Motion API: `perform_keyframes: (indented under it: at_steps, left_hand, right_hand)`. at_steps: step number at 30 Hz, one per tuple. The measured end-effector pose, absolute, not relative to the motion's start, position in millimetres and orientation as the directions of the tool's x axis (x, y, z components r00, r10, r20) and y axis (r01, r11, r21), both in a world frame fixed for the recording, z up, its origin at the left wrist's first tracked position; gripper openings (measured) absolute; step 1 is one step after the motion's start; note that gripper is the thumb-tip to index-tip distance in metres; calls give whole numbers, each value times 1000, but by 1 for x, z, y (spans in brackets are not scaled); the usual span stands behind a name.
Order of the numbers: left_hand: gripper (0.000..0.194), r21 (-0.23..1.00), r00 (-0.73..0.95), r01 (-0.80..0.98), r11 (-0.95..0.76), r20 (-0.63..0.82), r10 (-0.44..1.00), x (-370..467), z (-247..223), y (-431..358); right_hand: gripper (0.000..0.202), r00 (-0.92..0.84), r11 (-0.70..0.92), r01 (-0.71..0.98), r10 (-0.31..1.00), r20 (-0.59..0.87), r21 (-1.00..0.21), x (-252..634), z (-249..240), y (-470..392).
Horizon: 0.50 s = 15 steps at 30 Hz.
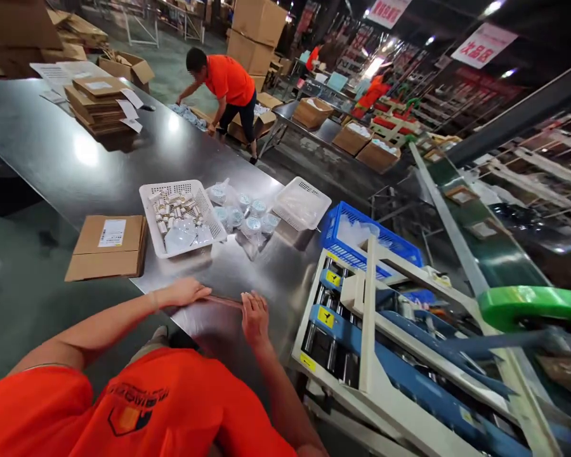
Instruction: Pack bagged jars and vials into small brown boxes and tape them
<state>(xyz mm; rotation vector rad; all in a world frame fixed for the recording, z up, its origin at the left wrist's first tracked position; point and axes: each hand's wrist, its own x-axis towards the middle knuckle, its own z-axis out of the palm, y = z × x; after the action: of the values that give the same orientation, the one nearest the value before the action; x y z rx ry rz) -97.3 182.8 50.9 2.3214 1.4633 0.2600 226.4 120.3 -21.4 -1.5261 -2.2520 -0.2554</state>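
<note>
A thin, flat brown cardboard piece [224, 301] is seen nearly edge-on above the table's near edge. My left hand [186, 291] grips its left end and my right hand [255, 315] holds its right end, fingers bent over it. Beyond my hands, a white basket [209, 231] holds small metallic cylinders [175, 208] and clear plastic bags. Beside it on the right lie bagged round light-blue items [253, 223]. Left of the basket, a stack of flat cardboard boxes [105, 254] with a white label rests at the table's edge.
A white tray [302, 203] and a blue crate [330, 235] stand to the right, beyond a roller machine [335, 317] with a green ring. More cardboard [92, 105] is stacked on the metal table [124, 165]. A person in orange [231, 79] bends at the table's far side.
</note>
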Motion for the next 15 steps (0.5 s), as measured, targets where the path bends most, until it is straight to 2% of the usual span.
perform_keyframes:
  at_steps: [2,4,7,10,13,15]
  left_hand:
    - [53,412,474,837,-360,-219,853,-95,66,200]
    - [53,378,435,869,-319,-280,856,-81,87,221]
    - [49,335,409,881,-333,-187,893,-39,113,250]
    - [37,333,469,845,-419,-82,879,13,125,266]
    - [36,323,521,815,-482,-42,852,54,123,269]
    - [32,313,546,803,-507,-46,837,64,117,267]
  right_hand:
    - [49,-274,332,939,882,384,-92,223,-27,110]
    - [58,-269,315,937,925,269,-148,221,-29,96]
    - [58,-331,333,903,942,54,-272,217,-21,84]
    - [41,-364,309,876,927,-86,-370,206,1,102]
    - [21,-272,178,887,947,-171,-425,192,27,141]
    - [16,-221,105,893,950,-222,-437,186,39,165]
